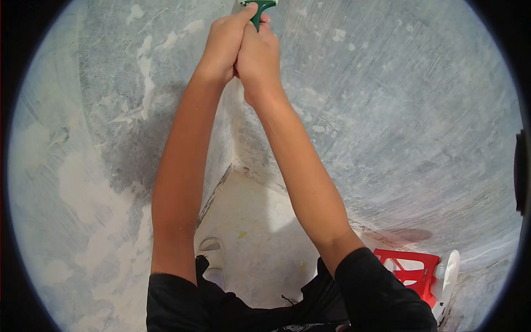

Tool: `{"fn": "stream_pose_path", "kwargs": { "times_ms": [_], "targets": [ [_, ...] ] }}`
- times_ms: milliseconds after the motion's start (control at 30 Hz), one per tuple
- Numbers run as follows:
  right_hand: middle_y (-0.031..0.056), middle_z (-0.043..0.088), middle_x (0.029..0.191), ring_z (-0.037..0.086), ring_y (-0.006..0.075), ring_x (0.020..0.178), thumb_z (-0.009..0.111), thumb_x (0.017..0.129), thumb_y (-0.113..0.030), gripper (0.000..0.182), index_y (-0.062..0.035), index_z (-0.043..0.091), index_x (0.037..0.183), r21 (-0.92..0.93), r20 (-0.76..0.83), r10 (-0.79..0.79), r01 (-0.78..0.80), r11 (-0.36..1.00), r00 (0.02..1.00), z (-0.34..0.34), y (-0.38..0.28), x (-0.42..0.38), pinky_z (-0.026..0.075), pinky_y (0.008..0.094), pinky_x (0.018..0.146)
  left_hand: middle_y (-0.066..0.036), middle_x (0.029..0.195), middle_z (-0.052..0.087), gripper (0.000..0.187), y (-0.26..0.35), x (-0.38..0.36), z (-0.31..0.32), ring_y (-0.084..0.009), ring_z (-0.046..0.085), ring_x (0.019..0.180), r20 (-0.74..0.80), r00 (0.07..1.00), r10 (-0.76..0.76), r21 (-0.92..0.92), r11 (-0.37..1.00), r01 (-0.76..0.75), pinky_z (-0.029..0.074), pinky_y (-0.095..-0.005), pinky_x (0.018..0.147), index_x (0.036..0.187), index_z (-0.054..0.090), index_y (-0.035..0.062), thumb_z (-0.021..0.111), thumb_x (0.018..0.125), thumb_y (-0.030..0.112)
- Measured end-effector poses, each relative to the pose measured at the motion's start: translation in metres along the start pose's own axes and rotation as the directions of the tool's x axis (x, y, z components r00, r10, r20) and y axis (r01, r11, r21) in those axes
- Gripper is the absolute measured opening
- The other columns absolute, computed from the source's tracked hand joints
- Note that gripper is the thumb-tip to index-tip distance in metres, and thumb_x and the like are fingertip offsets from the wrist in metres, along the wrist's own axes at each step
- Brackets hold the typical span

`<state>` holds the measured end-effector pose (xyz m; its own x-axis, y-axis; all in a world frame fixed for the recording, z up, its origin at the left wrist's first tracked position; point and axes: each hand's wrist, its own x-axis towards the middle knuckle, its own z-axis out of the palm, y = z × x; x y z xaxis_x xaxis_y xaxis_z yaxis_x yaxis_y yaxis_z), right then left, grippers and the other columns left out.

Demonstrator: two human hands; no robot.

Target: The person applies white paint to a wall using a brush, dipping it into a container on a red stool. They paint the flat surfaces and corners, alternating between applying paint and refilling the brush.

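Note:
A green-handled scraper shows at the top edge of the head view, with its head partly cut off by the frame. My left hand and my right hand are clasped together around its handle, both arms stretched up and forward. The left thumb lies along the handle near the scraper's head. The fingers of each hand are partly hidden by the other. Behind the hands is the corner where two grey, patchy walls meet; the right wall bears many streaks.
White patches mark the left wall. Below the corner lies a pale floor, with a slipper-clad foot on it. At the lower right stands a red plastic stool with a white object on or beside it.

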<state>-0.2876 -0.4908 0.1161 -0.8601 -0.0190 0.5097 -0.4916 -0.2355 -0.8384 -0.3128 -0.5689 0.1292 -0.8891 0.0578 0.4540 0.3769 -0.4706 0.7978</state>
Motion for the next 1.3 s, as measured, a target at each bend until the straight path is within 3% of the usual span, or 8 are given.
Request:
{"fn": "stream_pose_path", "kwargs": {
  "times_ms": [133, 367, 467, 533, 767, 1000, 1167, 1300],
  "targets": [
    [0.0276, 0.063, 0.123, 0.06, 0.0388, 0.117, 0.043, 0.104, -0.026, 0.045, 0.0095, 0.058, 0.126, -0.043, -0.094, 0.008, -0.012, 0.999, 0.996, -0.018, 0.074, -0.009, 0.043, 0.0417, 0.101, -0.009, 0.089, 0.067, 0.04, -0.068, 0.001, -0.022, -0.0157, 0.062, 0.079, -0.309, 0.934, -0.18, 0.074, 0.974, 0.212, 0.049, -0.0328, 0.067, 0.1, 0.07, -0.0005, 0.066, 0.097, 0.04],
    [0.0262, 0.059, 0.137, 0.048, 0.0349, 0.136, 0.042, 0.107, -0.023, 0.043, 0.01, 0.058, 0.129, -0.207, -0.129, 0.043, -0.07, 0.976, 0.991, -0.05, 0.201, -0.102, 0.033, 0.0363, 0.114, -0.003, 0.087, 0.065, 0.04, -0.178, -0.085, -0.073, -0.0122, 0.059, 0.077, -0.227, 0.9, -0.371, 0.042, 0.92, 0.39, 0.048, -0.0281, 0.07, 0.094, 0.068, 0.0039, 0.061, 0.101, 0.043],
    [0.0238, 0.058, 0.138, 0.041, 0.0316, 0.14, 0.041, 0.109, -0.024, 0.043, 0.0085, 0.057, 0.133, 0.054, -0.155, 0.215, -0.209, 0.976, 0.964, -0.056, 0.253, -0.127, 0.027, 0.0364, 0.118, -0.004, 0.086, 0.066, 0.039, -0.206, -0.108, -0.09, -0.0115, 0.06, 0.077, -0.253, 0.874, -0.416, 0.073, 0.892, 0.446, 0.048, -0.0281, 0.071, 0.092, 0.07, 0.0041, 0.06, 0.102, 0.04],
    [0.0118, 0.065, 0.097, 0.064, 0.0167, 0.089, 0.04, 0.11, -0.034, 0.041, -0.0009, 0.065, 0.108, 0.141, -0.266, 0.205, -0.172, 0.975, 0.942, -0.056, 0.284, -0.14, 0.052, 0.0314, 0.078, -0.004, 0.087, 0.066, 0.041, -0.218, -0.121, -0.1, -0.0127, 0.061, 0.077, -0.242, 0.849, -0.469, 0.127, 0.852, 0.507, 0.049, -0.0272, 0.071, 0.097, 0.069, 0.0036, 0.059, 0.102, 0.043],
    [-0.0039, 0.049, 0.059, 0.035, 0.0106, 0.04, 0.034, 0.109, -0.044, 0.049, -0.009, 0.063, 0.089, 0.079, -0.115, 0.723, -0.719, 0.691, 0.681, -0.095, 0.262, -0.205, 0.027, 0.0304, 0.039, -0.004, 0.089, 0.067, 0.048, -0.27, -0.173, -0.122, -0.0115, 0.06, 0.076, -0.257, 0.653, -0.712, 0.247, 0.605, 0.757, 0.047, -0.0284, 0.068, 0.101, 0.07, 0.0052, 0.049, 0.105, 0.048],
    [0.0088, 0.062, 0.08, 0.057, 0.016, 0.068, 0.036, 0.11, -0.036, 0.047, -0.0004, 0.061, 0.092, -0.057, -0.309, 0.413, -0.45, 0.891, 0.857, -0.084, 0.194, -0.212, 0.047, 0.0314, 0.064, -0.006, 0.104, 0.068, 0.048, -0.208, -0.193, -0.064, -0.0114, 0.06, 0.086, -0.152, 0.826, -0.543, 0.152, 0.813, 0.563, 0.048, -0.0284, 0.075, 0.119, 0.067, 0.001, 0.044, 0.108, 0.042],
    [0.0255, 0.068, 0.109, 0.068, 0.0348, 0.101, 0.04, 0.11, -0.028, 0.036, 0.0009, 0.049, 0.13, -0.475, -0.127, -0.092, 0.021, 0.88, 0.988, -0.058, 0.144, -0.147, 0.051, 0.0394, 0.084, -0.007, 0.098, 0.068, 0.046, -0.165, -0.131, -0.041, -0.0144, 0.061, 0.092, -0.124, 0.991, -0.049, 0.324, 0.942, 0.087, 0.049, -0.032, 0.082, 0.106, 0.068, -0.0014, 0.046, 0.108, 0.039],
    [0.034, 0.066, 0.099, 0.065, 0.0524, 0.092, 0.042, 0.109, -0.026, 0.038, 0.0028, 0.045, 0.133, -0.508, -0.128, -0.175, 0.087, 0.857, 0.976, -0.048, 0.123, -0.074, 0.049, 0.0524, 0.074, -0.005, 0.087, 0.066, 0.044, -0.122, -0.072, -0.046, -0.016, 0.057, 0.081, -0.037, 0.999, -0.022, 0.392, 0.919, 0.035, 0.047, -0.0344, 0.078, 0.096, 0.065, -0.0004, 0.045, 0.108, 0.037]
  ]
}}
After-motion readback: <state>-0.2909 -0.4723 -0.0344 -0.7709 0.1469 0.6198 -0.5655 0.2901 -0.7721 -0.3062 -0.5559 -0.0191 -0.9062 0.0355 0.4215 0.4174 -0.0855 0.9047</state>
